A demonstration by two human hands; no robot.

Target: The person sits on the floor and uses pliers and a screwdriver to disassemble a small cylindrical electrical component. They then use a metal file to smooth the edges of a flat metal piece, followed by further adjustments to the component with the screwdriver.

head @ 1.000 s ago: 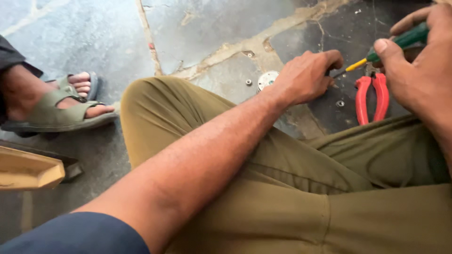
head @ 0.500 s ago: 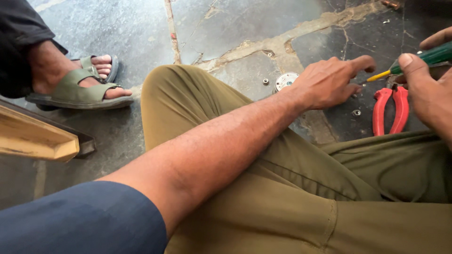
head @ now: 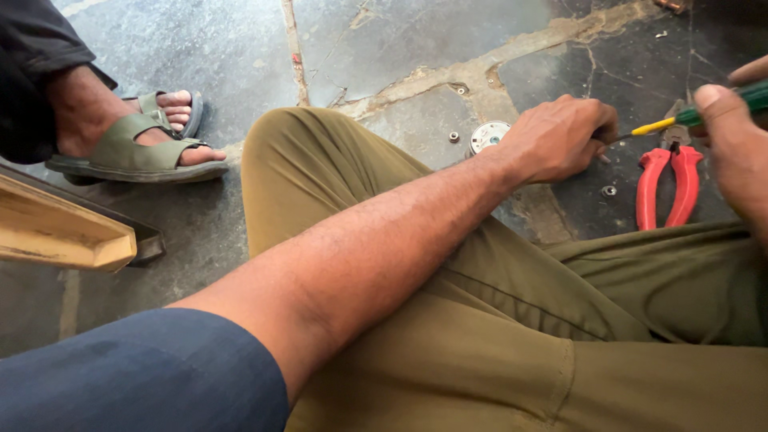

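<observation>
left hand [head: 560, 140] curling over something small, grip hidden | right hand [head: 732, 152] pinching screwdriver [head: 696, 114] | keeping tip steady beside pliers [head: 668, 184]

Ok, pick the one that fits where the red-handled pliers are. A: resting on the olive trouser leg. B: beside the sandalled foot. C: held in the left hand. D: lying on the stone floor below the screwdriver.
D: the red-handled pliers lie on the cracked floor under the screwdriver, in neither hand.

Floor-level repair spot — cracked stone floor [head: 384, 48], red pliers [head: 666, 182], loose screws [head: 610, 190]
</observation>
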